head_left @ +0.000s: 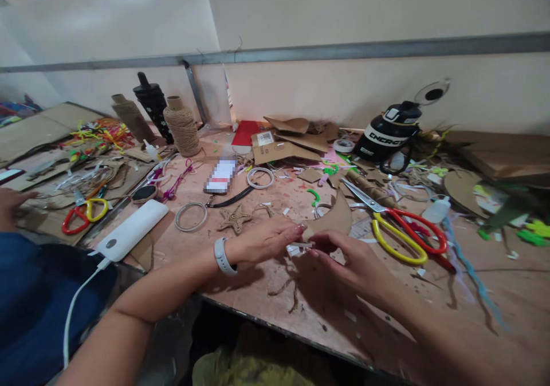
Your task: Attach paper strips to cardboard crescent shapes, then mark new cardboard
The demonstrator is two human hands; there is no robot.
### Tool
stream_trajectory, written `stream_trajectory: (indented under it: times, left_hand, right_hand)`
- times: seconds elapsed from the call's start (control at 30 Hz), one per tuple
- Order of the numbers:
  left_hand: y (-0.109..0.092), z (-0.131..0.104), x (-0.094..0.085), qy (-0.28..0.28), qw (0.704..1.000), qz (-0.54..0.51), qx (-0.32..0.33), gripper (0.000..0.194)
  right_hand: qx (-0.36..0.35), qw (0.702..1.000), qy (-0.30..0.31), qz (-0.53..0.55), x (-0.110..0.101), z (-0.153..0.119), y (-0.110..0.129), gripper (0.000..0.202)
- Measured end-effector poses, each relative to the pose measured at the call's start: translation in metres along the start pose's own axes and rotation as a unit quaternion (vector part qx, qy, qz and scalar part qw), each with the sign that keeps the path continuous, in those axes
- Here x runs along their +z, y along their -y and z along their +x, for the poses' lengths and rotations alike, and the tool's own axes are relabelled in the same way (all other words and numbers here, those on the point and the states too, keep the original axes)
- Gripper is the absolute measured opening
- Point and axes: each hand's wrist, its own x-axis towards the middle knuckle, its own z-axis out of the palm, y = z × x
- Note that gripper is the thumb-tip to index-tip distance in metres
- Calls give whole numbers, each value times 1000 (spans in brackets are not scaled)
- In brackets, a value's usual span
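Note:
My left hand (268, 240), with a pale watch on its wrist, reaches in with fingers close together. Its fingertips meet a small whitish strip (299, 248). The thumb and fingers of my right hand (344, 255) pinch the other side of that strip. Just behind the hands lies a curved cardboard piece (337, 217), its near edge partly hidden by them. A twine-wrapped star (234, 219) lies left of my left hand. Loose twine (283, 288) is on the table below the hands. Scissors (393, 220) with red and yellow handles lie open to the right.
A phone (221, 176), tape rings (191, 216) and a white power bank (132, 229) lie left. Twine spools (183, 127) and a black bottle (389, 134) stand behind. Cardboard scraps (287, 148) are piled at the back. Another person's hand (12, 200) is at far left.

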Motion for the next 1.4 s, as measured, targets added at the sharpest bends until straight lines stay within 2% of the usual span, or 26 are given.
stream_trajectory:
  times: [0.23, 0.4, 0.5, 0.67, 0.87, 0.97, 1.1, 1.3, 1.4]
  left_hand:
    - [7, 2, 4, -13, 1000, -7, -2, 63]
    - [22, 8, -2, -62, 996, -16, -57, 49]
    - [34, 12, -12, -81, 994, -34, -60, 36]
    - [46, 14, -21, -26, 995, -88, -44, 26]
    - [48, 12, -22, 32, 985, -146, -87, 13]
    - [50, 11, -24, 48, 970, -210, -116, 18]
    - [50, 9, -25, 55, 960, -250, -117, 29]
    - [45, 7, -23, 88, 964, -220, -119, 34]
    - [46, 8, -22, 68, 974, -185, -109, 35]
  right_hand:
    - [29, 997, 25, 60, -3, 3, 10, 28]
    - [127, 979, -4, 161, -2, 9, 9, 38]
    - [183, 957, -1, 225, 1, 12, 5, 43]
    - [206, 934, -9, 292, 7, 14, -2, 45]
    - [219, 923, -8, 317, 11, 20, 2, 42]
    - [221, 920, -7, 324, 14, 24, 3, 40]
    - [219, 919, -5, 327, 14, 24, 3, 40]
    - [208, 926, 16, 314, 9, 21, 1, 40]
    - [215, 921, 34, 325, 9, 21, 2, 40]
